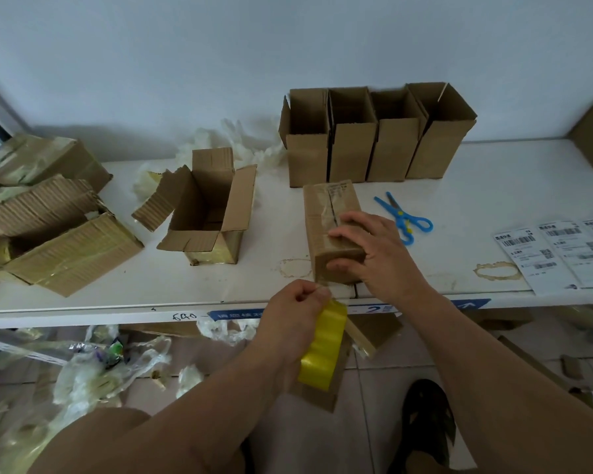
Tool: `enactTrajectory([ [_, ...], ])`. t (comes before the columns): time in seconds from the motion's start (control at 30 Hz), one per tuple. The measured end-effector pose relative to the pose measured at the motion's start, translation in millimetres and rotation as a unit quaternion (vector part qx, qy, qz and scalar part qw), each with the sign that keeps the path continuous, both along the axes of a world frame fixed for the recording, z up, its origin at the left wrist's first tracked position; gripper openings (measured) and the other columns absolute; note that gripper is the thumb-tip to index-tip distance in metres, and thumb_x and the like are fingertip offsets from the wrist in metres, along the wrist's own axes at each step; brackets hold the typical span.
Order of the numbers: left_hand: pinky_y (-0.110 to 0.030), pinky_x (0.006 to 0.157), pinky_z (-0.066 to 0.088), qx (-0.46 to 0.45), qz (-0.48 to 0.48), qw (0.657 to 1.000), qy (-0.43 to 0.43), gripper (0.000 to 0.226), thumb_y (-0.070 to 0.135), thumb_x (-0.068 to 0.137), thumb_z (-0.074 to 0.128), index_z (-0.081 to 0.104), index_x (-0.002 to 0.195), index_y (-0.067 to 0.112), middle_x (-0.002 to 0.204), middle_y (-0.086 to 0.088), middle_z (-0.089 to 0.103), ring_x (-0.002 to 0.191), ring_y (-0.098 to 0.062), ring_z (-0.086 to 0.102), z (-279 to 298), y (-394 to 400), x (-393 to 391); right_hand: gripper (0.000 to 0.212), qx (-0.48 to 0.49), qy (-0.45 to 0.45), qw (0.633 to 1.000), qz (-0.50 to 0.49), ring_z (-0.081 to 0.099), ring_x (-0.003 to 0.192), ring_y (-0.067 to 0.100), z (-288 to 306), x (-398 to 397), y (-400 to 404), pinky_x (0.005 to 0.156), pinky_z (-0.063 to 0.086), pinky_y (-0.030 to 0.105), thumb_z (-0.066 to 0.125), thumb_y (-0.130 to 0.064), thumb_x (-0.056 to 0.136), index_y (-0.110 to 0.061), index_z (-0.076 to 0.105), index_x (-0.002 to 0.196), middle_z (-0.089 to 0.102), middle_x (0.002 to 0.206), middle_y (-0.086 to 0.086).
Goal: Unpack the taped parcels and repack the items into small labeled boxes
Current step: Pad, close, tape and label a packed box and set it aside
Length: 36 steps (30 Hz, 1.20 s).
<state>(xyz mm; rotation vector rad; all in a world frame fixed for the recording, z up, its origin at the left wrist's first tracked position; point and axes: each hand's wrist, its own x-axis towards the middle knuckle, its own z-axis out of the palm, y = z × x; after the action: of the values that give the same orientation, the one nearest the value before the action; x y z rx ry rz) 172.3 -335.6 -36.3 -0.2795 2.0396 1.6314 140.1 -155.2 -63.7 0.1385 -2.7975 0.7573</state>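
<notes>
My right hand [370,254] clamps the box [334,230] steady while my left hand [297,304] pinches the tape roll [322,343] below it, sealing the near end.

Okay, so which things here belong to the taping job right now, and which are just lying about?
In use:
small closed cardboard box, held by right hand
yellow tape roll, strip pinched by left hand

Lying about:
blue plastic scissors
white shipping labels
four open cardboard boxes

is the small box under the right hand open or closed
Closed. The small box lies on its side on the table, flaps shut with clear tape over the seam; the right hand grips its near end.
</notes>
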Motion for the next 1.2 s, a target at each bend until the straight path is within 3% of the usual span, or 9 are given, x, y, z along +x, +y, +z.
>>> enactTrajectory([
  [0.27,-0.045,0.089,0.052,0.004,0.017,0.997,0.069,0.011,0.038,0.097,0.058,0.064,0.096,0.029,0.109,0.002,0.06,0.1,-0.021,0.057,9.6,-12.9,-5.0,0.056,-0.026,-0.029,0.999,-0.02,0.026,0.133,0.013,7.9,0.1,1.4,0.105,0.026,0.029,0.07,-0.049,0.081,-0.03,0.052,0.13,0.039,0.145,-0.013],
  [0.37,-0.034,0.077,0.046,0.01,0.023,0.995,0.092,0.009,0.039,0.098,0.056,0.061,0.097,0.033,0.114,0.006,0.055,0.096,-0.012,0.052,10.0,-20.8,-8.7,0.042,-0.06,0.042,0.995,-0.066,0.033,0.131,0.01,21.3,6.2,-2.7,0.107,0.032,0.033,0.061,-0.046,0.09,-0.026,0.057,0.127,0.046,0.139,-0.01],
  [0.43,-0.028,0.072,0.042,0.007,0.018,0.993,0.115,0.007,0.04,0.098,0.055,0.06,0.096,0.036,0.115,0.009,0.052,0.094,-0.007,0.05,13.7,-26.1,-11.8,0.031,-0.13,0.094,0.981,-0.109,0.047,0.114,0.005,38.5,16.6,-17.2,0.095,0.043,0.025,0.058,-0.042,0.094,-0.023,0.06,0.118,0.054,0.123,-0.011],
  [0.5,-0.025,0.068,0.041,0.008,0.018,0.991,0.134,0.008,0.041,0.098,0.055,0.061,0.092,0.038,0.112,0.013,0.051,0.092,-0.004,0.049,17.2,-31.4,-14.6,0.025,-0.213,0.049,0.969,-0.119,0.055,0.096,0.001,54.0,30.1,-40.3,0.078,0.044,0.011,0.058,-0.044,0.091,-0.029,0.057,0.111,0.057,0.107,-0.015],
  [0.63,-0.047,0.088,0.053,0.07,0.025,0.987,0.144,0.009,0.039,0.095,0.061,0.068,0.09,0.041,0.115,0.006,0.058,0.102,-0.02,0.058,19.2,-40.9,-16.5,0.032,-0.277,-0.082,0.954,-0.078,0.056,0.096,-0.009,50.5,50.7,-73.0,0.074,0.045,0.005,0.067,-0.042,0.087,-0.036,0.056,0.117,0.058,0.108,-0.019],
  [0.8,-0.025,0.072,0.044,0.059,-0.029,0.984,0.165,0.009,0.034,0.099,0.056,0.064,0.096,0.035,0.116,0.007,0.055,0.097,-0.011,0.056,19.5,-47.2,-15.3,0.015,-0.35,-0.115,0.926,-0.087,0.062,0.097,0.0,42.3,51.1,-83.8,0.078,0.05,0.013,0.07,-0.031,0.087,-0.038,0.062,0.097,0.065,0.106,-0.01],
  [0.93,-0.023,0.076,0.041,0.061,-0.049,0.981,0.177,0.011,0.033,0.099,0.055,0.064,0.098,0.039,0.119,0.011,0.054,0.102,-0.006,0.053,18.3,-47.4,-16.8,0.01,-0.365,-0.114,0.917,-0.114,0.063,0.093,0.006,46.5,52.3,-85.5,0.082,0.05,0.021,0.063,-0.034,0.092,-0.029,0.068,0.099,0.068,0.098,-0.007],
  [1.07,-0.019,0.074,0.042,0.033,-0.071,0.98,0.182,0.032,0.039,0.099,0.052,0.049,0.13,0.049,0.12,0.019,0.048,0.101,-0.006,0.053,15.3,-46.1,-20.2,0.01,-0.387,-0.121,0.904,-0.135,0.062,0.089,0.006,46.8,52.9,-86.2,0.081,0.05,0.023,0.058,-0.036,0.095,-0.033,0.067,0.094,0.068,0.092,-0.01],
  [1.2,-0.006,0.062,0.043,-0.06,-0.052,0.946,0.314,0.031,0.036,0.095,0.059,0.042,0.119,0.042,0.117,0.021,0.046,0.088,-0.001,0.058,9.3,-43.1,-15.8,0.013,-0.434,-0.135,0.878,-0.15,0.065,0.093,0.017,46.0,52.4,-88.1,0.085,0.053,0.03,0.058,-0.034,0.095,-0.031,0.069,0.088,0.071,0.091,-0.005],
])
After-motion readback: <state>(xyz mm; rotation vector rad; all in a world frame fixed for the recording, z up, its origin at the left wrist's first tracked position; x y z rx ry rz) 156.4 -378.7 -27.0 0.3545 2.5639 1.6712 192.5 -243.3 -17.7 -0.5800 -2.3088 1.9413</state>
